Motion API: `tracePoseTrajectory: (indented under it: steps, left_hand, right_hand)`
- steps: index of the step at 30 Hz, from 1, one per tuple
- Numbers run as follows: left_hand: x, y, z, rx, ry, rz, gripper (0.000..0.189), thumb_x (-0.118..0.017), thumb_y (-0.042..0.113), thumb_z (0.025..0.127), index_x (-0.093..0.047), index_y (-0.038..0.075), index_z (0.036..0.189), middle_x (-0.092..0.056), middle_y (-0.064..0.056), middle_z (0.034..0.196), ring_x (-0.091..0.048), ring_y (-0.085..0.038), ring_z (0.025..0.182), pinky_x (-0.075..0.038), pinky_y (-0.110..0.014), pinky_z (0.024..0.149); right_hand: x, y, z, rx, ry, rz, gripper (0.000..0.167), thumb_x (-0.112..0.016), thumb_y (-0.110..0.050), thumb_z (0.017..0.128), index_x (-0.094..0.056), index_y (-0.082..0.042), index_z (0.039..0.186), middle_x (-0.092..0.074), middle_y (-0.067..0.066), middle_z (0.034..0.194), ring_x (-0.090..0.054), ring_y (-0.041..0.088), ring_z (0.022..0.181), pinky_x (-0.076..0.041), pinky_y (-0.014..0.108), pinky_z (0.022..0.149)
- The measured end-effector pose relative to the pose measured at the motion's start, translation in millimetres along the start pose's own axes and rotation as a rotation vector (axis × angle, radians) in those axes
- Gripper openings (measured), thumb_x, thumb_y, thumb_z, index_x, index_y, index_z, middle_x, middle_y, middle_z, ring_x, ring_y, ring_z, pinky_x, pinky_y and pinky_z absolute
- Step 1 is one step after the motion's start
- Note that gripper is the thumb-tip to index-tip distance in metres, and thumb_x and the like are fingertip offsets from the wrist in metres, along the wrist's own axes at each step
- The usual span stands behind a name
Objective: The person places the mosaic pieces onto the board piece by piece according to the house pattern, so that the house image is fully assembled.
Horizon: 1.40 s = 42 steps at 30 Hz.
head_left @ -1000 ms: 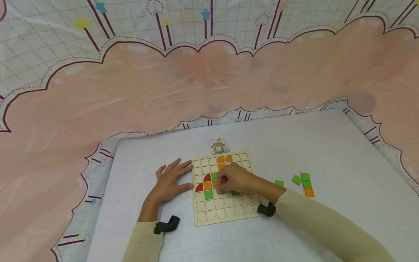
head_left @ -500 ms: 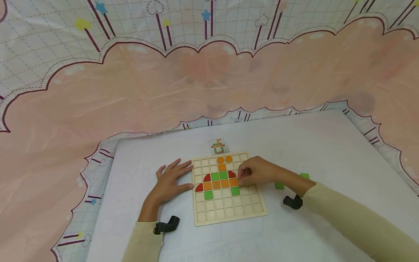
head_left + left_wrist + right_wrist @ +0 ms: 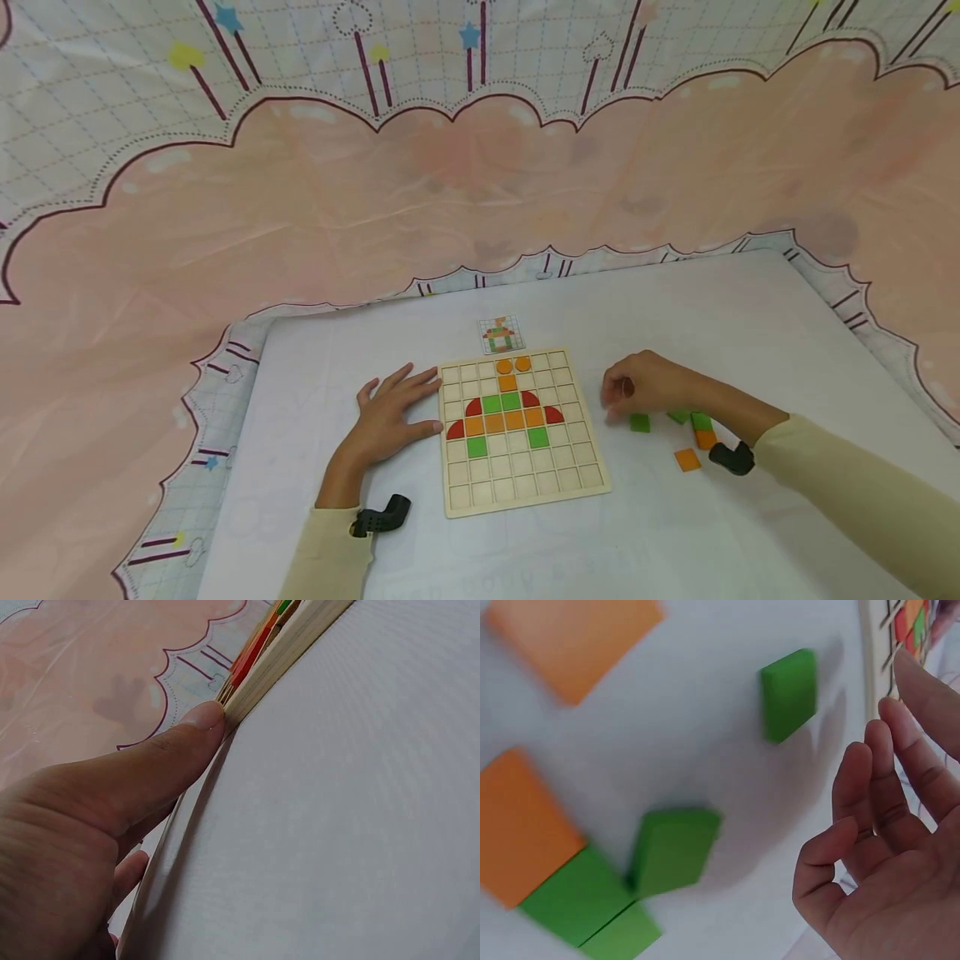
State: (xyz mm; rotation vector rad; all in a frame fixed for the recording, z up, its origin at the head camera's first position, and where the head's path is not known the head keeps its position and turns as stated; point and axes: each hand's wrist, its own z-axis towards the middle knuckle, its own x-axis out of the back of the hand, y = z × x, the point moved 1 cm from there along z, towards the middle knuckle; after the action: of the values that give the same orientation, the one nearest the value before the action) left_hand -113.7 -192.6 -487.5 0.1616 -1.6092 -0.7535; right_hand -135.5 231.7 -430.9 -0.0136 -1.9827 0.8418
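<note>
A wooden grid board holds orange and green squares, orange discs and red quarter-circles, one red quarter-circle at the right end of the orange row. My left hand has its fingers spread on the table, with the thumb and a fingertip against the board's left edge. Right of the board, my right hand hovers with loosely bent fingers. Nothing shows between its thumb and fingers in the right wrist view. Nearest to it lies a green square tile.
Beyond the right hand lie more loose tiles: an orange tile, another orange tile touching green ones, and a separate green tile. A small pattern card lies behind the board. A patterned cloth surrounds the white tabletop.
My right hand has moved off the board to the right, towards the loose tiles. The red quarter-circle at the orange row's right end has come into view. My left hand stays put.
</note>
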Motion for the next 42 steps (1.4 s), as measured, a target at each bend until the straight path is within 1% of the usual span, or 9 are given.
tracePoseTrajectory:
  steps: [3, 8, 12, 17, 24, 32, 42]
  left_hand:
    - [-0.4, -0.5, -0.2, -0.001, 0.002, 0.001, 0.071, -0.082, 0.042, 0.084, -0.056, 0.024, 0.148, -0.046, 0.007, 0.160, -0.022, -0.030, 0.157, -0.003, -0.068, 0.118]
    - [-0.5, -0.4, -0.1, 0.000, 0.003, -0.002, 0.072, -0.082, 0.041, 0.083, -0.056, 0.024, 0.148, -0.045, 0.006, 0.160, -0.022, -0.030, 0.157, -0.002, -0.067, 0.118]
    - [-0.4, -0.6, 0.2, -0.001, 0.010, 0.004, 0.072, -0.082, 0.042, 0.083, -0.057, 0.024, 0.148, -0.046, 0.005, 0.160, -0.023, -0.030, 0.157, -0.002, -0.067, 0.118]
    - [-0.2, 0.2, 0.1, 0.003, 0.006, 0.002, 0.071, -0.082, 0.042, 0.084, -0.057, 0.024, 0.148, -0.046, 0.005, 0.160, -0.022, -0.030, 0.157, -0.002, -0.067, 0.118]
    - [0.3, 0.4, -0.2, -0.001, 0.001, 0.006, 0.071, -0.082, 0.042, 0.084, -0.056, 0.024, 0.148, -0.046, 0.005, 0.160, -0.022, -0.030, 0.157, -0.003, -0.067, 0.118]
    - [1.5, 1.6, -0.3, 0.000, 0.000, 0.005, 0.072, -0.082, 0.042, 0.084, -0.056, 0.023, 0.148, -0.046, 0.005, 0.160, -0.022, -0.030, 0.157, -0.002, -0.068, 0.118]
    - [-0.3, 1.0, -0.7, 0.009, 0.001, 0.011, 0.071, -0.082, 0.041, 0.084, -0.056, 0.023, 0.148, -0.045, 0.005, 0.161, -0.022, -0.030, 0.157, -0.002, -0.068, 0.118]
  right_hand:
    - [1.6, 6.5, -6.4, -0.004, -0.012, -0.005, 0.017, -0.086, -0.028, 0.082, -0.071, -0.022, 0.087, -0.059, -0.009, 0.075, -0.053, 0.012, 0.075, -0.046, 0.023, 0.066]
    - [3.2, 13.9, -14.9, -0.013, -0.030, -0.025, 0.018, -0.086, -0.026, 0.082, -0.069, -0.021, 0.085, -0.057, -0.009, 0.074, -0.051, 0.010, 0.074, -0.044, 0.022, 0.066]
    - [2.1, 19.0, -18.2, -0.030, -0.041, -0.037, 0.020, -0.087, -0.026, 0.080, -0.068, -0.022, 0.083, -0.056, -0.009, 0.074, -0.051, 0.010, 0.074, -0.043, 0.022, 0.066]
    - [-0.4, 23.9, -19.6, -0.033, -0.034, -0.043, 0.023, -0.089, -0.024, 0.077, -0.067, -0.021, 0.082, -0.055, -0.010, 0.074, -0.050, 0.010, 0.073, -0.042, 0.022, 0.065]
    - [-1.3, 22.9, -22.4, -0.021, -0.013, -0.036, 0.023, -0.089, -0.021, 0.077, -0.067, -0.021, 0.082, -0.055, -0.010, 0.074, -0.051, 0.010, 0.074, -0.044, 0.022, 0.066]
    - [-2.8, 17.1, -24.6, -0.021, 0.017, -0.011, 0.022, -0.089, -0.017, 0.078, -0.069, -0.019, 0.086, -0.059, -0.009, 0.078, -0.052, 0.011, 0.077, -0.046, 0.022, 0.068]
    - [-3.8, 16.3, -25.0, -0.048, -0.014, -0.017, 0.020, -0.087, -0.022, 0.081, -0.069, -0.018, 0.087, -0.058, -0.008, 0.077, -0.051, 0.010, 0.077, -0.044, 0.022, 0.068]
